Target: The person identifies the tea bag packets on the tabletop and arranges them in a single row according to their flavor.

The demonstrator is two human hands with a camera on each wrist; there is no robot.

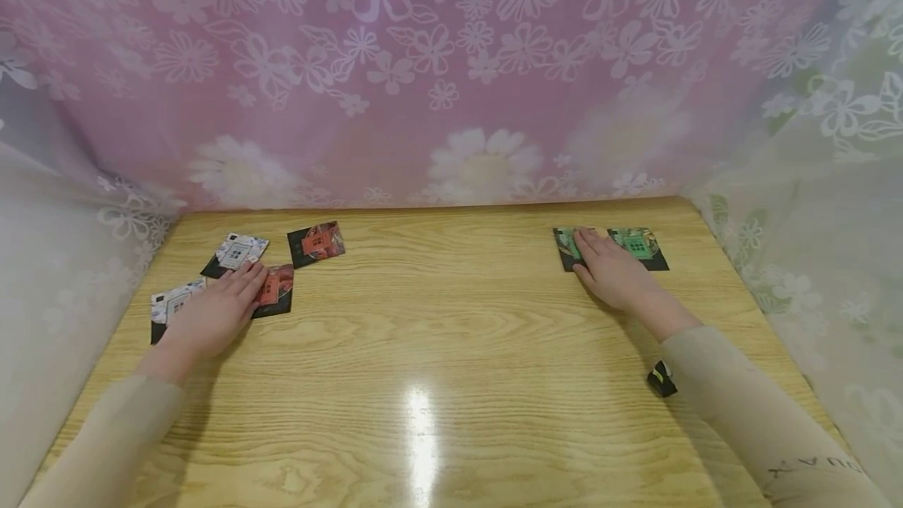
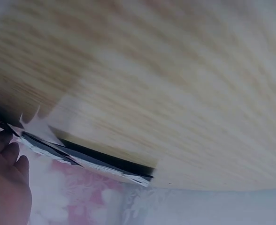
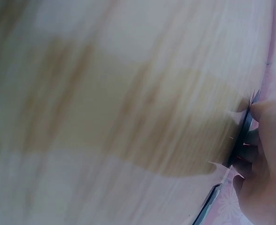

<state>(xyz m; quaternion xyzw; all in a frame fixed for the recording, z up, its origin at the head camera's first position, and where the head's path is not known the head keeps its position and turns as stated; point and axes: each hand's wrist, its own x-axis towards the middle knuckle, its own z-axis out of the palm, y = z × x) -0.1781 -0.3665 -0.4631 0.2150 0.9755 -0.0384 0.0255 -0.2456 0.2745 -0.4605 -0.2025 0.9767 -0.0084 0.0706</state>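
Note:
Flat on the wooden table (image 1: 437, 312), my left hand (image 1: 215, 310) rests its straight fingers on a red picture card (image 1: 277, 288). Close by lie a white card (image 1: 241, 251), a second red card (image 1: 317, 243) and another white card (image 1: 169, 304) by my wrist. At the far right, my right hand (image 1: 608, 269) lies flat with its fingers on a green card (image 1: 567, 248). A second green card (image 1: 639, 245) sits just right of it. The left wrist view shows my left hand (image 2: 6, 183) beside a card edge (image 2: 91, 159). In the right wrist view my fingers (image 3: 264, 154) touch a card edge (image 3: 243, 136).
A pink flowered curtain (image 1: 437, 69) closes off the back edge of the table, and white lace curtains (image 1: 818, 202) hang at both sides. A small black device (image 1: 661, 379) sits by my right forearm. Bare wood lies between the two hands.

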